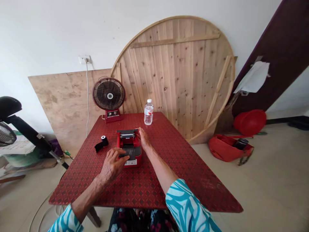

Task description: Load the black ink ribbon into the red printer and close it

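Observation:
A small red machine (pixel 138 161) stands on the red patterned table, with a dark bar (pixel 127 131) and metal rods across its raised back part. A dark flat strip (pixel 131 153) lies over its front, above a white label. My left hand (pixel 113 162) reaches over the front left side, fingers stretched out and touching the strip, thumb apart from the forefinger. At the raised part's right end, my right hand (pixel 144 139) has its fingers closed on the edge; some fingertips are hidden. Left of the machine lies a roll of black ribbon (pixel 103 141) with a white core, partly unwound.
A clear water bottle (pixel 148 114) and a dark red fan (pixel 109 95) stand at the table's (pixel 193 183) far side. A round wooden board (pixel 178 74) leans on the wall behind. Red bags (pixel 224 151) lie on the floor at right; another fan (pixel 31 129) stands left.

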The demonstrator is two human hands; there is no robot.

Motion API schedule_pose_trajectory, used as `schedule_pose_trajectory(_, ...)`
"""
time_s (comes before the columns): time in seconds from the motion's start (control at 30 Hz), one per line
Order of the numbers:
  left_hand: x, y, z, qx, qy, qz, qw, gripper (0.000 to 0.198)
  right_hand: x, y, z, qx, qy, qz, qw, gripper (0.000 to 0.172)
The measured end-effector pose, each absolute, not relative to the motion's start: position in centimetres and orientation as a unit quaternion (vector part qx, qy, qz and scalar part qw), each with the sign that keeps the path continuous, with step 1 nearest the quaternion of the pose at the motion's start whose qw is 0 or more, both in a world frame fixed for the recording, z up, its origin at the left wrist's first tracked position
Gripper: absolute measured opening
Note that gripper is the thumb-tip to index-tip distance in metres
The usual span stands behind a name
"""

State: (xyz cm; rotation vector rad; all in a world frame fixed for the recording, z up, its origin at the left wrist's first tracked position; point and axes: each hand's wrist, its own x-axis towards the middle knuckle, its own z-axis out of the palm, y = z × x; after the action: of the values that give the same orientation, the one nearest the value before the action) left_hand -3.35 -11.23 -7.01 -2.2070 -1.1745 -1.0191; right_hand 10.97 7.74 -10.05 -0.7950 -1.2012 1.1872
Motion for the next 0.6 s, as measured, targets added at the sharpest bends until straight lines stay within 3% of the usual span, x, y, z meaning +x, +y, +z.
schedule_pose_trajectory(0.3, -3.7, -11.6, -8.0, -0.792, -0.416, -0.414, 0.169, 0.021, 12.2, 2.7, -11.1, -0.363, -0.450, 0.561, 0.593, 0.023)
schedule_pose_trajectory(0.6, -5.7, -5.6, -8.1, -0.439, -0.544, -0.636, -0.326, 0.047, 12.1, 1.9, -10.9, -0.353, -0.403, 0.616, 0.578, 0.036)
